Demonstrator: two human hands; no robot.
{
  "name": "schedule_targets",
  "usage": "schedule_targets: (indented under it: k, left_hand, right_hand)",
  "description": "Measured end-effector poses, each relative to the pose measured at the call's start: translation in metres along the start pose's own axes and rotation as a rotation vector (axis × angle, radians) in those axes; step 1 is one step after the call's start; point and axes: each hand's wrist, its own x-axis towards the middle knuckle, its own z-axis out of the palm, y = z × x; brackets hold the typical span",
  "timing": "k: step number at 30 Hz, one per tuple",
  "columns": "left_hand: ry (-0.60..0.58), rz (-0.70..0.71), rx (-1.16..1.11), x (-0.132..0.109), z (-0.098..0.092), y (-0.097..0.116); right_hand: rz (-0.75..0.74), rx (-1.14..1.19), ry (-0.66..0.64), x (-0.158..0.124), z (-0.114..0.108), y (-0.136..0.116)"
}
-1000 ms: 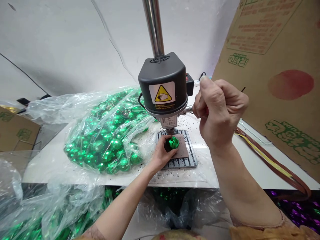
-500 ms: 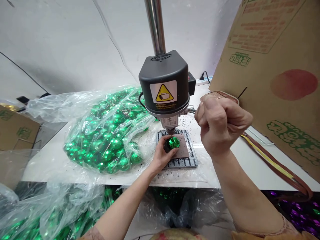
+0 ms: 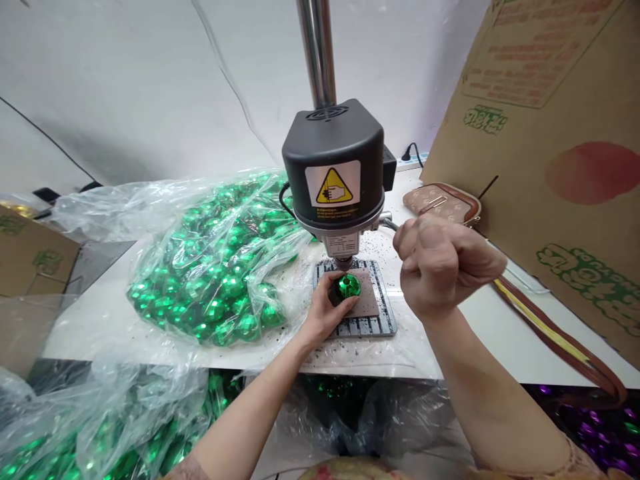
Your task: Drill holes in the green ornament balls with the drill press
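Note:
Under the black drill press (image 3: 333, 163), my left hand (image 3: 325, 307) pinches a shiny green faceted ball (image 3: 349, 285) between thumb and fingers. The ball rests on a brownish square board (image 3: 369, 297) on the slotted metal base (image 3: 370, 327). Just above it is the chuck (image 3: 343, 263), close to the ball's top; whether the bit touches the ball I cannot tell. My right hand (image 3: 440, 263) is a fist around the end of the drill press lever (image 3: 389, 223), whose grip is hidden in the fingers.
Left of the press lies a clear plastic bag (image 3: 215, 267) full of green balls. More bagged balls (image 3: 110, 433) sit below the table edge. At right are a patterned pouch (image 3: 440, 202), its brown strap (image 3: 560, 340) and a large cardboard box (image 3: 555, 153). Dark shavings dot the table.
My right hand has come down a little with the lever, baring more of the pouch behind it. My left hand still holds the ball in place. The view has shifted slightly.

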Motion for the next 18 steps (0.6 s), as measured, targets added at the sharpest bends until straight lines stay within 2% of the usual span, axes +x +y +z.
schedule_targets:
  k: [11,18]
  left_hand:
    - [0.010,0.010,-0.008,-0.0013,0.0005,-0.0007]
    - [0.015,0.024,-0.011,-0.0005,0.0001,-0.0004]
  right_hand:
    - [-0.107,-0.028,0.001,-0.0081,-0.0048,0.0075]
    - [-0.185,-0.030,-0.047,-0.0106,-0.0078,0.0095]
